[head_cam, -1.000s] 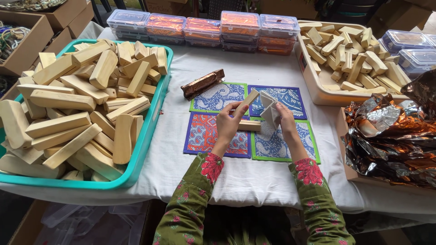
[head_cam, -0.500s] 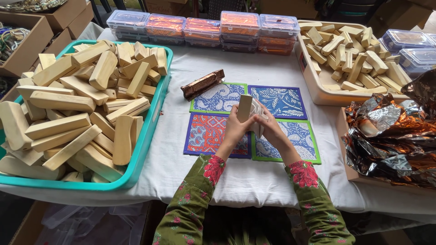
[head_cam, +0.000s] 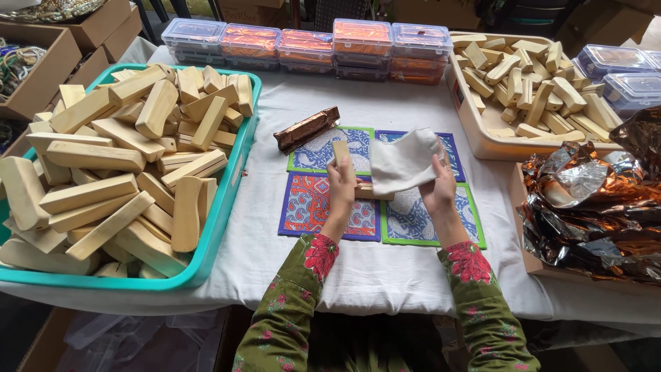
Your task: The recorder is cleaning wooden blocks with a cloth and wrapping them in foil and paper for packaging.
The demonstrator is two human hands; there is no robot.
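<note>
My left hand (head_cam: 341, 184) pinches an upright wooden block (head_cam: 341, 153); my right hand (head_cam: 439, 187) pinches a white cloth (head_cam: 405, 164).
Above the patterned mats (head_cam: 313, 207): the block seems light and stiff, best gripped by its sides; the cloth is limp.

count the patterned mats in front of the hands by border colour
green border: 2, one at back left and one at front right
blue border: 2, one at back right and one at front left
total: 4

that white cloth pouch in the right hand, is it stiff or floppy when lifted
Probably floppy: the white cloth pouch sags and creases where the right hand pinches it. Likely light too, since it hangs from the fingertips. It looks unlikely to roll or slip.
</note>
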